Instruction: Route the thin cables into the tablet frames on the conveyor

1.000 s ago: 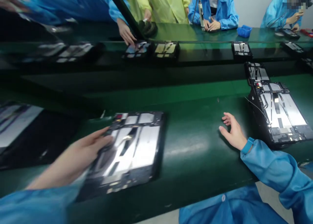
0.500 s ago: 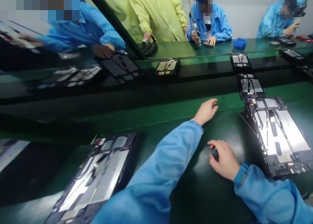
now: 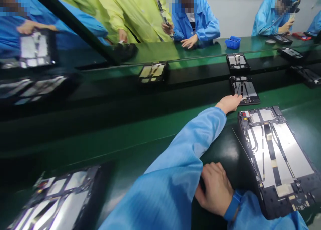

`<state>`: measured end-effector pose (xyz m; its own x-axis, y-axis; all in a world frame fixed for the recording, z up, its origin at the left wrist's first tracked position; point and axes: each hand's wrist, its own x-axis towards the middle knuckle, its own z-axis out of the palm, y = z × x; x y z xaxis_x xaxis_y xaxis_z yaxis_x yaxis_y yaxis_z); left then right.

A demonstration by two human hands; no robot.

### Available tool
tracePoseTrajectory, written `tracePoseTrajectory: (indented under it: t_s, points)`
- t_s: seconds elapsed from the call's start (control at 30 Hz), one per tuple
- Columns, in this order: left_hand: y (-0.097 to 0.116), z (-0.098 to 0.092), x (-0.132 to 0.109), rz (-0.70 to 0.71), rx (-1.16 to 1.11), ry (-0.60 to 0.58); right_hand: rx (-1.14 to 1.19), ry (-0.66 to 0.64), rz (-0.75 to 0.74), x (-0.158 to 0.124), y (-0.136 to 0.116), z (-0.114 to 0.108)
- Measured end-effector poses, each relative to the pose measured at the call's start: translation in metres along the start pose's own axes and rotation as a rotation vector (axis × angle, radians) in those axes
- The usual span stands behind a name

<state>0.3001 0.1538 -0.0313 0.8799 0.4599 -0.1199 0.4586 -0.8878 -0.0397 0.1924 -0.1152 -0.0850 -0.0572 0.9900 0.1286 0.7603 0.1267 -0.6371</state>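
Observation:
My left hand (image 3: 229, 103) reaches across the bench, its fingers closed on the near left corner of an opened tablet (image 3: 251, 89) with black cables over silver panels. My right hand (image 3: 217, 189) rests low in front of me, bent, thumb apart from the fingers, with nothing seen in it. The left sleeve hides some of its fingertips. Beside the right hand lies a larger-looking opened tablet (image 3: 304, 156), its silver panels and dark cable strips facing up. A thin wire sticks out from its left side. Another opened tablet (image 3: 67, 203) lies at lower left.
Further opened tablets lie along the dark line beyond, one (image 3: 153, 72) left of centre and one (image 3: 238, 61) behind mine. A blue bin (image 3: 233, 42) stands on the far green bench (image 3: 205, 54), where co-workers in blue and yellow coats work. A dark slanted post (image 3: 75, 25) rises at left.
My left hand has moved forward and right onto the tablet and closed on its corner. My right hand has drawn nearer, partly behind the left sleeve. The view has shifted right.

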Motion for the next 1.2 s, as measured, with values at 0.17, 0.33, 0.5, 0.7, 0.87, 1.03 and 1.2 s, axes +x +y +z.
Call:
tracePoseTrajectory:
  t_s: [0.17,0.33,0.5,0.7,0.87,1.03,1.2]
  points:
    - [0.003,0.001,0.003,-0.018,0.015,-0.017,0.020,0.001,0.001,0.000,0.001,-0.001]
    - [0.000,0.006,-0.007,-0.180,0.006,0.108,0.007,-0.023,-0.007,0.002,0.003,-0.002]
    - [-0.036,0.006,-0.036,-0.295,-0.082,0.228,0.066,0.023,-0.040,0.002,0.005,-0.005]
    - [-0.077,0.003,-0.122,-0.254,-0.076,0.170,0.116,0.050,-0.063,0.003,0.012,-0.007]
    - [-0.076,0.009,-0.242,-0.315,-0.103,0.160,0.325,0.215,-0.061,0.003,0.027,-0.006]
    - [-0.005,0.015,-0.352,-0.480,-0.245,0.229,0.466,0.525,0.078,0.004,0.049,-0.017]
    - [0.110,0.030,-0.411,-0.528,-0.219,0.136,0.555,0.518,0.193,0.013,0.062,-0.034]
